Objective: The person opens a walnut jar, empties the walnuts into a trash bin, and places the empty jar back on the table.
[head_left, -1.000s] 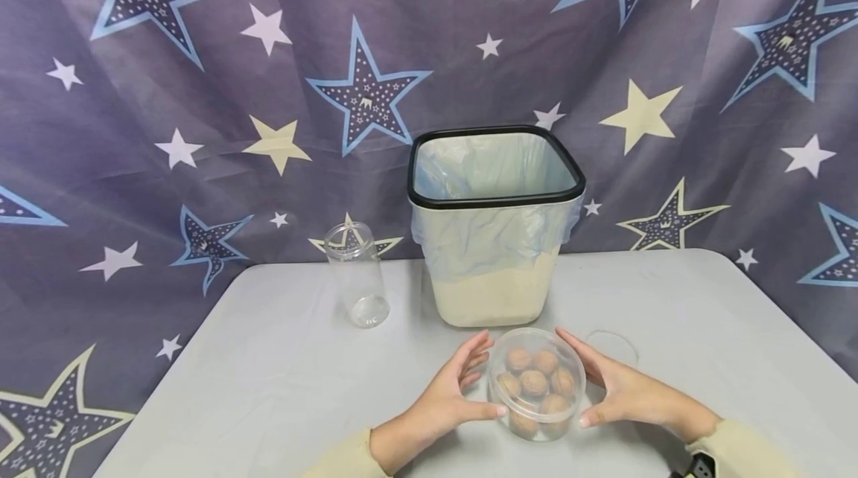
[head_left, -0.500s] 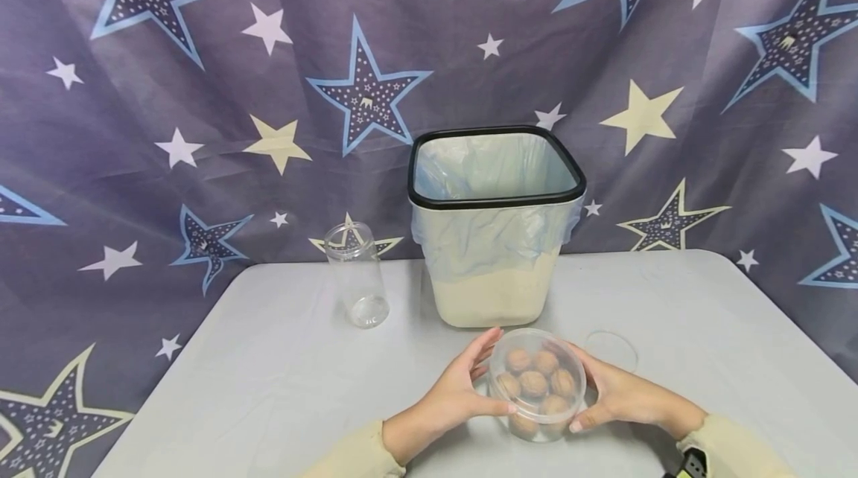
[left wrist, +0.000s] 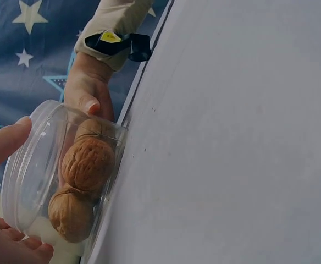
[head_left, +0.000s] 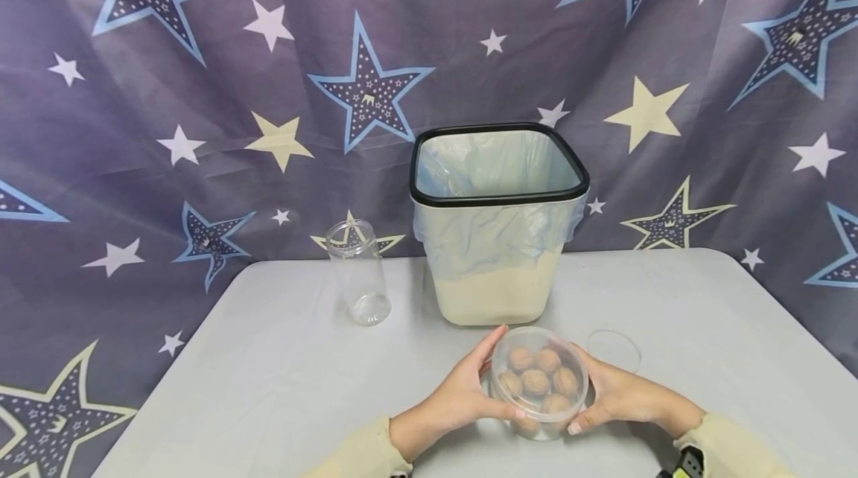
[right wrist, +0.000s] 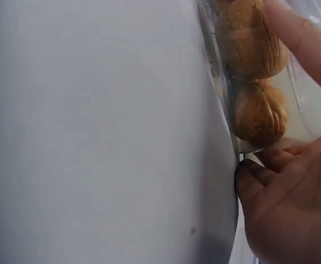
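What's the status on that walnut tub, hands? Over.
Left fingers, right fingers: gripping clear tub. Walnuts inside. Bin close behind, might block forward sliding.

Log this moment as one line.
left hand: gripping tub; right hand: gripping tub; walnuts: inside tub; jar: upright; bin: behind tub

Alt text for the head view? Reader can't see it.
A person's left hand and right hand grip a clear tub of walnuts at a white table. Behind the tub stands a bag-lined bin, with a clear jar to the bin's left. A starry curtain hangs behind.
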### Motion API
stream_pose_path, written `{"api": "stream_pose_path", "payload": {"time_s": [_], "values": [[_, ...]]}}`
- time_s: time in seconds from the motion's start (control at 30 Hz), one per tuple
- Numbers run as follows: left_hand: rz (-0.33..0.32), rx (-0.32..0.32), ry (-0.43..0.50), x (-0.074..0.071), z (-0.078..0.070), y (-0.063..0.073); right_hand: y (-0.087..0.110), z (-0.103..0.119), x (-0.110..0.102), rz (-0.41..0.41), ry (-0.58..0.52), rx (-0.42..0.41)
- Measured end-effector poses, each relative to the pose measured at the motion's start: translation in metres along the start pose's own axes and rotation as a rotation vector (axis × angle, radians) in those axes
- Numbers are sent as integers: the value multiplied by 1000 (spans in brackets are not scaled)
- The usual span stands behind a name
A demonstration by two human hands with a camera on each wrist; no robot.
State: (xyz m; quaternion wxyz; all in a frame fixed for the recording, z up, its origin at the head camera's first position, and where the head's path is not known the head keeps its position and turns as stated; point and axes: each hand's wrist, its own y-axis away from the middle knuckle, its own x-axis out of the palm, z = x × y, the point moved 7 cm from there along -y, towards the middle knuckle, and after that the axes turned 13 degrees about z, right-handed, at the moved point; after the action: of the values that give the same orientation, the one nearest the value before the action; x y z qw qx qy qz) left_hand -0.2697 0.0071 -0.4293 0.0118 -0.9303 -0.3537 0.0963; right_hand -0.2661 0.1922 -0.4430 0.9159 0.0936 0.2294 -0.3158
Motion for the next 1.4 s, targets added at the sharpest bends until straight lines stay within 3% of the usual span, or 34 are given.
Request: {"api": "stream_pose_path", "payload": {"time_s": [0.27,0.57,0.67,0.9,1.1,1.4], "values": [[1,-25,-22,2,0,0,-2,6,1,21,-49,-5],[-22,-28,-44,-1,-3,2,-5,10,2,20,-4,-33],[-35,-17,-73,-5,-8,3,-8,12,1,14,27,-22],[-77,-1,-117,-17,-23,6,-17,28,-8,-47,153,-103],[-101,-2,-151,-25,-32,9,-23,40,-14,-63,159,-119],[-123,48,-185,-37,-51,15,-36,58,-19,-101,177,-104]]}}
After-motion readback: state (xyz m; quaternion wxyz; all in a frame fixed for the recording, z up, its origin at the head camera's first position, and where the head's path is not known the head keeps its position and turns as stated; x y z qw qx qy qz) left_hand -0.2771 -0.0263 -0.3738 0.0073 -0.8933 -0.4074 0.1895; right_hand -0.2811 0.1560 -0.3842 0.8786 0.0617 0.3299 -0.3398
